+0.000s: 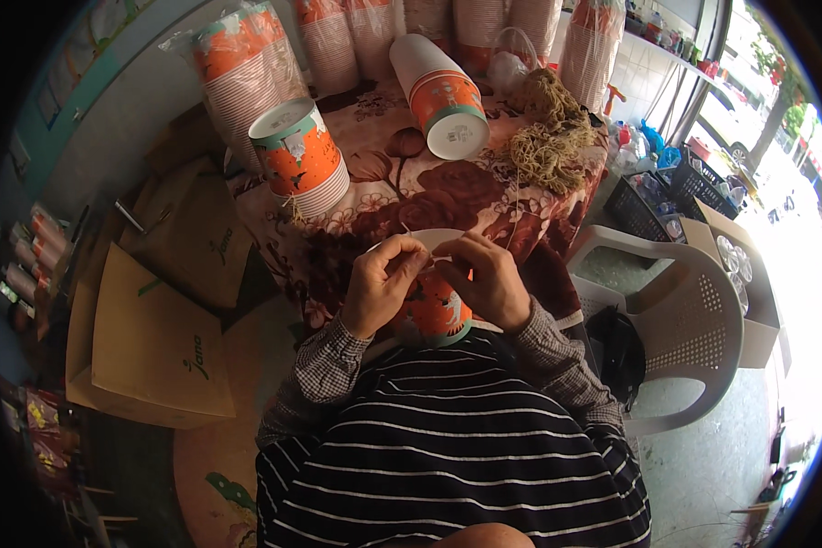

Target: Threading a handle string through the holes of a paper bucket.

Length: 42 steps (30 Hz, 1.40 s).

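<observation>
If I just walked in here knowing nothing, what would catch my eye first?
Probably the two hands, left hand and right hand, meeting over the rim of an orange and white paper cup held against a striped shirt, pinching a thin pale string. Behind them, stacks of matching orange paper cups and a tangled heap of tan twine sit on a dark red flowered tablecloth.

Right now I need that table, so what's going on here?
A person holds an orange paper cup stack against their chest. The left hand and right hand pinch a thin string at its rim. More cup stacks and a pile of twine lie on the floral table.
</observation>
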Each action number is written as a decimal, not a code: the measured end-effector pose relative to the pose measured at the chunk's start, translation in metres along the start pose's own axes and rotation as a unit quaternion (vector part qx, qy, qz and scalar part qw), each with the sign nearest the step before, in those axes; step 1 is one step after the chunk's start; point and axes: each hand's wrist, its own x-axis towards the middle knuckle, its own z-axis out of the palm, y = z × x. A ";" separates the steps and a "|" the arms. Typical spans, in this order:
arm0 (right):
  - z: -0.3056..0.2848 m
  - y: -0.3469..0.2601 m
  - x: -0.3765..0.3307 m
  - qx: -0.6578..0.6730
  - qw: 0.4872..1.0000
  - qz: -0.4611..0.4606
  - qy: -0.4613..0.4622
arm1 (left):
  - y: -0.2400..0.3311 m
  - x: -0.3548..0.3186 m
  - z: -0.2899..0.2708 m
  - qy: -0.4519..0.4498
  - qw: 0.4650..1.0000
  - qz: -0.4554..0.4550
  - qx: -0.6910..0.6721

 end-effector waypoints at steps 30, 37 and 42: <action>-0.020 0.018 -0.004 0.199 0.974 0.111 0.004 | 0.006 0.010 -0.003 -0.034 0.993 0.036 0.107; -0.034 0.025 0.000 0.197 0.968 0.157 0.003 | 0.006 0.011 -0.009 -0.092 0.990 -0.007 0.109; -0.039 0.035 0.005 0.243 0.956 0.166 -0.012 | -0.003 0.009 -0.008 -0.079 0.993 0.015 0.089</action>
